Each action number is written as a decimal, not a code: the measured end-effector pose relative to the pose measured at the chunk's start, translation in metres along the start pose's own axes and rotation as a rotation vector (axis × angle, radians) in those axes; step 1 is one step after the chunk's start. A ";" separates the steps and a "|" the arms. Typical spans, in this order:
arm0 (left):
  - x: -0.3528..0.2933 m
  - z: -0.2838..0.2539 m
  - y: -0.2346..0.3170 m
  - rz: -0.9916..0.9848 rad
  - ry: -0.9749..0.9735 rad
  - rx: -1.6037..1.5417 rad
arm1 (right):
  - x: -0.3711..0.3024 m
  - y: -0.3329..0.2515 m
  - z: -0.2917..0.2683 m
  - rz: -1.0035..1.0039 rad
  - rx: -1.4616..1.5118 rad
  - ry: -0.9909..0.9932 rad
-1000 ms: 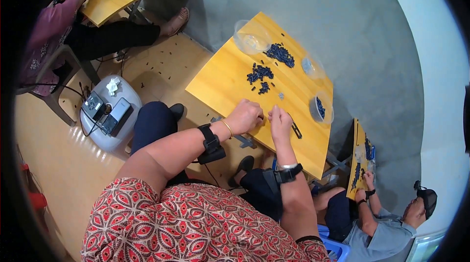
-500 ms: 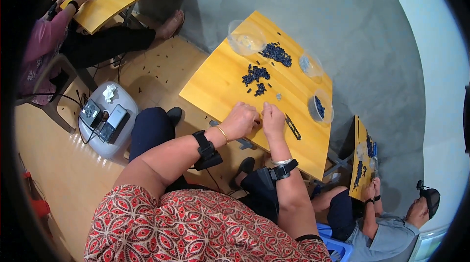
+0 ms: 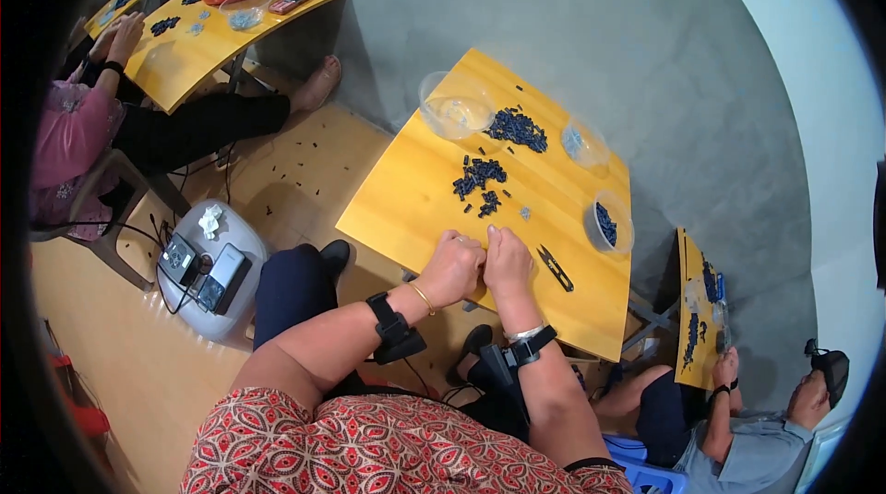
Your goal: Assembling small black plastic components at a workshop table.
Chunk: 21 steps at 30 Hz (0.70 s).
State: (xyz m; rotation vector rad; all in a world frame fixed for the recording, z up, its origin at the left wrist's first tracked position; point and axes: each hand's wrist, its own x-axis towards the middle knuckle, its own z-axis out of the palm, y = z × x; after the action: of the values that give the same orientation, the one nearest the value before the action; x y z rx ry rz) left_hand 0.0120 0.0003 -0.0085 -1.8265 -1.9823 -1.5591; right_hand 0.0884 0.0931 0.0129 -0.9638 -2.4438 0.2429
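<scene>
Above the near edge of the yellow table (image 3: 388, 194), side by side and brought together at the thumbs and knuckles: left hand (image 3: 454, 270) and right hand (image 3: 508, 261), both with fingers curled inward. Clamped on a piece or on nothing: cannot tell, with the inner fingertips hidden from view.

Just ahead of both hands, a small loose cluster of dark pieces (image 3: 489, 204), short, blue-black and tube-like, lying at all angles. Past it, a broader heap (image 3: 478, 176) of the same kind; farther out again, the largest heap (image 3: 519, 130), densely piled, with a few strays around it. Ahead of the right hand, a little patch of pale grey bits (image 3: 525, 214).

Near the right hand, on its right, black snips (image 3: 556, 270), set aslant. Farther right, close to the side edge, a clear tub (image 3: 625, 222) partly filled with dark pieces.

Under the wrists, the near edge, slanting from the left corner down to the right corner. Left of the left hand, a wide stretch of board for moving; another right of the snips. Beyond the far edge, grey wall (image 3: 664, 79).
</scene>
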 end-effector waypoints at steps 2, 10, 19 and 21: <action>0.002 0.001 0.001 0.010 -0.004 -0.011 | 0.001 0.002 0.000 -0.002 -0.028 -0.013; 0.002 0.004 -0.002 -0.033 0.011 -0.016 | 0.002 0.005 0.004 -0.094 -0.014 0.006; 0.001 -0.002 0.001 -0.038 -0.049 0.035 | 0.002 0.002 0.002 -0.105 -0.035 -0.002; 0.006 -0.001 0.002 -0.022 -0.035 0.051 | 0.003 0.005 0.002 -0.096 -0.023 0.014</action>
State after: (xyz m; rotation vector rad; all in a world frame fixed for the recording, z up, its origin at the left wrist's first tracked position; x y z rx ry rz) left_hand 0.0108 0.0037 -0.0027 -1.8322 -2.0437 -1.4778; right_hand 0.0890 0.0991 0.0107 -0.8524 -2.4771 0.1749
